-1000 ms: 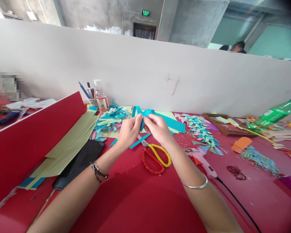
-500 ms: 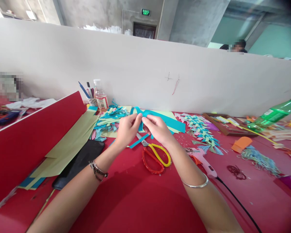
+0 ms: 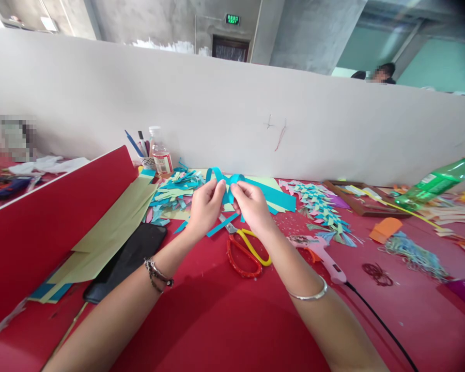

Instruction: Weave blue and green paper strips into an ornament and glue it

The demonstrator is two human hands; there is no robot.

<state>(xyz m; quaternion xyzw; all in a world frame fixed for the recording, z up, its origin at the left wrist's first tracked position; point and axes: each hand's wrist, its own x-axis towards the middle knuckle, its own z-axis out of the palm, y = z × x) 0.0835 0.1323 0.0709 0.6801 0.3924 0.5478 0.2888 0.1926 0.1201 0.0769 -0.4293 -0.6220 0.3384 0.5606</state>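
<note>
My left hand [image 3: 204,206] and my right hand [image 3: 251,205] meet above the red table [image 3: 217,320], both pinched on looped teal paper strips [image 3: 228,182]. The strips cross between my fingertips, and loose ends hang down toward the table. Scissors with a yellow and a red handle [image 3: 248,253] lie just below my right hand. A pile of teal and green woven paper pieces [image 3: 176,188] lies behind my left hand.
A red board [image 3: 54,222] with green paper sheets [image 3: 112,227] leans at the left beside a black phone [image 3: 127,258]. A pink glue gun [image 3: 325,258] with a black cord, a woven paper piece [image 3: 321,206], a green bottle [image 3: 437,182] and a pen cup with a small bottle [image 3: 160,155] stand around.
My hands have shifted slightly left and closer together, and the loops of the teal strips have been reshaped between my fingers.
</note>
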